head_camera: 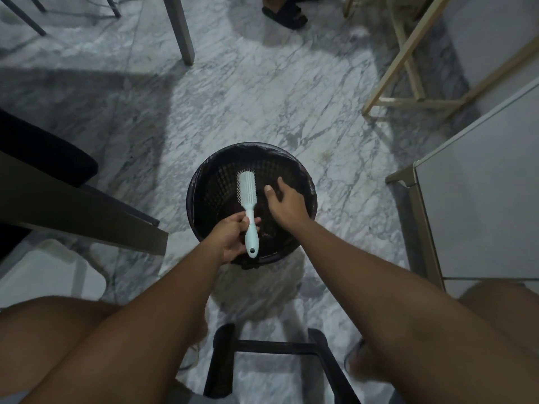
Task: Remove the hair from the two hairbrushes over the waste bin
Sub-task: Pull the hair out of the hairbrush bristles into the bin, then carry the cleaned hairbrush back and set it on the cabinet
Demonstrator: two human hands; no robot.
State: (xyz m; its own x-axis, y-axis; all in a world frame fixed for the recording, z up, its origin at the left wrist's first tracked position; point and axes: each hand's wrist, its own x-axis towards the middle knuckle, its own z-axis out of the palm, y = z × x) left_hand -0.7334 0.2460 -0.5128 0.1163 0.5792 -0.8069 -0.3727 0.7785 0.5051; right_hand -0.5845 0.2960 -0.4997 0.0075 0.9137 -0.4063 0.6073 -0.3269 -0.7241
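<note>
A pale blue hairbrush [248, 196] is held by its handle in my left hand [230, 236], over a round black waste bin [204, 170] lined with a dark bag. The brush head points away from me and its pins face left. My right hand [287, 204] hovers over the bin just right of the brush, fingers spread, with nothing visible in it. Dark clumps lie at the bottom of the bin near my hands. Only one hairbrush is in view.
The bin stands on a marble floor. A dark table edge [87, 211] is at the left, a grey cabinet [478, 205] at the right, a wooden frame [408, 83] at the far right. A black stool frame [277, 354] sits between my knees. A sandalled foot [287, 13] shows at the top.
</note>
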